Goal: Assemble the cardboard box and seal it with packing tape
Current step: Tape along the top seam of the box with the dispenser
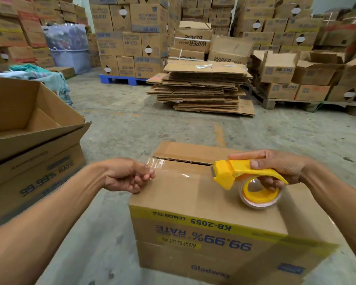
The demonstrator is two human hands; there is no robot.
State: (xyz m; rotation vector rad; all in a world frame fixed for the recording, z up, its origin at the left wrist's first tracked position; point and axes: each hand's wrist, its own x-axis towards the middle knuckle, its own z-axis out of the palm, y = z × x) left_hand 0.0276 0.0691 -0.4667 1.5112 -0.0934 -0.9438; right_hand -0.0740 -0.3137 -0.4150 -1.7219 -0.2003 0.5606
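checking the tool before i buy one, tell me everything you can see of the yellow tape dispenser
The tape dispenser looks like glossy yellow plastic: a long handle, a blocky head with a greyish cutter edge at its front, and a round hub carrying a roll of clear tape. It lies roughly level over the top of the cardboard box, head near the flap seam. The right hand grips the handle, fingers through the hub. A clear strip runs from the head toward the left hand.

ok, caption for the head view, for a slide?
Left hand pins the tape end while right hand runs the dispenser along the box seam.
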